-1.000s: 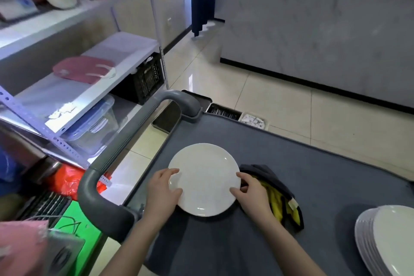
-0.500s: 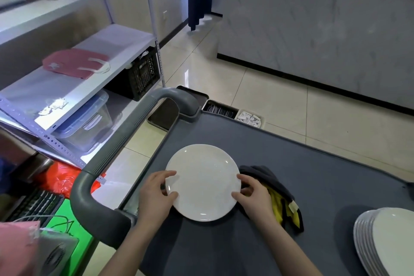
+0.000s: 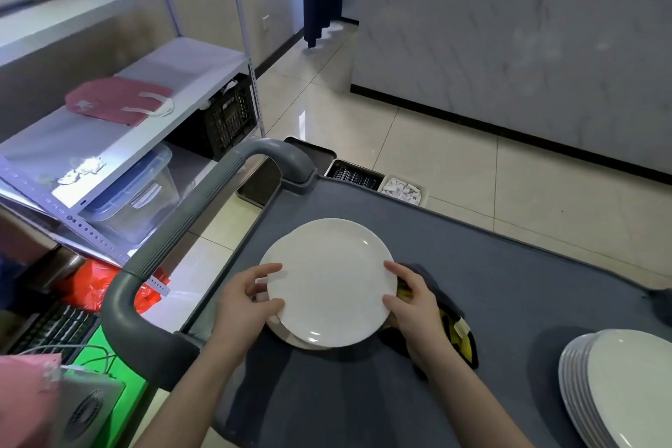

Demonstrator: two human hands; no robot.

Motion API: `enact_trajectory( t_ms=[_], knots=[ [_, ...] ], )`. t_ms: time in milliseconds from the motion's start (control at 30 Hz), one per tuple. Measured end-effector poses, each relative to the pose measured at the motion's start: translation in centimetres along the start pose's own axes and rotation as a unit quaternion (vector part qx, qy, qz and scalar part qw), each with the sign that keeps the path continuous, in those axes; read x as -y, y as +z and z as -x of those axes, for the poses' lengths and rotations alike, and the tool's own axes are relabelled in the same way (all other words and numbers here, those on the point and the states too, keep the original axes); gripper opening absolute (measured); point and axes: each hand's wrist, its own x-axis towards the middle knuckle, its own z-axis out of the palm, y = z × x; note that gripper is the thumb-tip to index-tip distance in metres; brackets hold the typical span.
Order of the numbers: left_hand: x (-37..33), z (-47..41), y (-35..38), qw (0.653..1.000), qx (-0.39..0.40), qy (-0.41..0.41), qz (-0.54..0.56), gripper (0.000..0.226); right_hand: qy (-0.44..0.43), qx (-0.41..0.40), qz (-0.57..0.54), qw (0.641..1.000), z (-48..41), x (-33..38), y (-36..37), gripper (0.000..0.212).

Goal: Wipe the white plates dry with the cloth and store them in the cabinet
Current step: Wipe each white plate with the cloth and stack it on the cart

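A white plate (image 3: 329,284) sits on the grey cart top (image 3: 472,302), resting slightly askew on another white plate whose rim (image 3: 271,260) shows at the left and near edge. My left hand (image 3: 247,305) grips the top plate's left rim with thumb and fingers. My right hand (image 3: 412,302) grips its right rim. A dark grey and yellow cloth (image 3: 454,327) lies crumpled on the cart, partly under my right hand. A stack of several white plates (image 3: 618,385) stands at the cart's near right corner.
The cart's grey handle (image 3: 174,240) curves along its left side. Left of it stand white metal shelves (image 3: 120,142) with a pink bag, a clear tub and a black crate. Small trays (image 3: 374,180) hang off the cart's far edge. Tiled floor lies beyond.
The top plate has shifted slightly right and up between both hands, so the rim of a second plate beneath now shows. The camera moved closer.
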Motion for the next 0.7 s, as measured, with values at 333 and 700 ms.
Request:
enact_trajectory(
  t_ms=[333, 700],
  knots=[
    [-0.7, 0.9, 3.1, 0.991, 0.093, -0.032, 0.086, 0.047, 0.060, 0.024, -0.197, 0.978, -0.6, 0.3, -3.8, 0.052],
    [-0.2, 2.1, 2.3, 0.980, 0.043, -0.079, 0.175, 0.047, -0.087, 0.027, 0.168, 0.982, -2.5, 1.9, -4.2, 0.039]
  ],
)
